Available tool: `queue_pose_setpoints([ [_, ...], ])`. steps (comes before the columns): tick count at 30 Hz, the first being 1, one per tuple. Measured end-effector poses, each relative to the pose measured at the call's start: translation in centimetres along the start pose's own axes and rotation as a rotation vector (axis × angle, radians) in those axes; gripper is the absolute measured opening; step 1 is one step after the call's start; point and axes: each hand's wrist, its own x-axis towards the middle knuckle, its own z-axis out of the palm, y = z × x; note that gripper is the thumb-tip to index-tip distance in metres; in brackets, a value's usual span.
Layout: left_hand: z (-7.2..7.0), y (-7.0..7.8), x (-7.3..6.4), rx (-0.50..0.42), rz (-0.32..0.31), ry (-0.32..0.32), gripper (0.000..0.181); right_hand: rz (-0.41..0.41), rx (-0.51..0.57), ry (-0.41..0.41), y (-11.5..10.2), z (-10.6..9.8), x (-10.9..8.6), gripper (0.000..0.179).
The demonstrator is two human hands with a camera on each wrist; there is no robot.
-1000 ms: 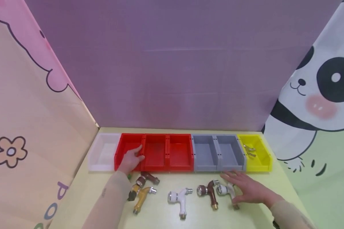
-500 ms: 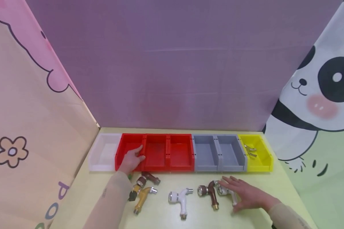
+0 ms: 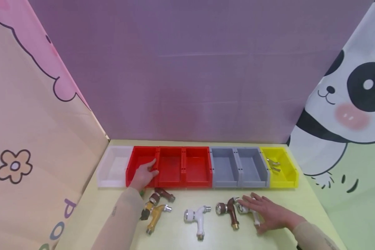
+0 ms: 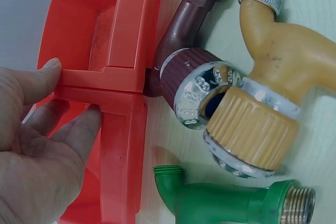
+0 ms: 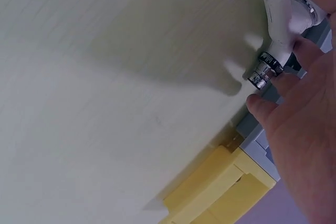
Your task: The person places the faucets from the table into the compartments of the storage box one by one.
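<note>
My left hand (image 3: 142, 174) holds the divider between two red bins: in the left wrist view the thumb is on one side and the fingers (image 4: 90, 119) reach into the other bin. Just in front lie a brown tap (image 4: 181, 35), a yellow tap (image 4: 273, 61) and a green tap (image 4: 226, 203). On the right, my right hand (image 3: 270, 212) is spread over a white tap (image 5: 281, 19), partly hiding it. Its thumb is right at the brass end, and its fingers (image 5: 261, 107) extend past the chrome end.
White (image 3: 114, 183), red (image 3: 197, 182), grey (image 3: 225, 184) and yellow (image 3: 282, 184) bins form a row along the back. The yellow bin holds small metal pieces (image 3: 273, 165). Another white tap (image 3: 199, 222) and another brown tap (image 3: 230, 210) lie between the hands.
My right hand has drawn slightly back and right over the white tap, its thumb now beside the brass end. The left hand stays where it was.
</note>
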Motion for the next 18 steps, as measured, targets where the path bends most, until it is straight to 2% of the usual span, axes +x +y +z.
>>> queue_pose_setpoints([
  [3, 0.02, -0.03, 0.03, -0.003, 0.002, 0.001, 0.07, 0.013, 0.014, -0.007, 0.16, 0.09, -0.07, 0.109],
  [12, 0.08, -0.19, 0.02, -0.008, 0.008, 0.004, 0.07, 0.041, 0.037, 0.001, -0.18, -0.28, 0.11, 0.098],
  [18, 0.09, -0.25, 0.15, -0.007, 0.01, 0.004, 0.07, -0.051, -0.069, 0.118, -0.06, -0.07, 0.06, 0.102],
])
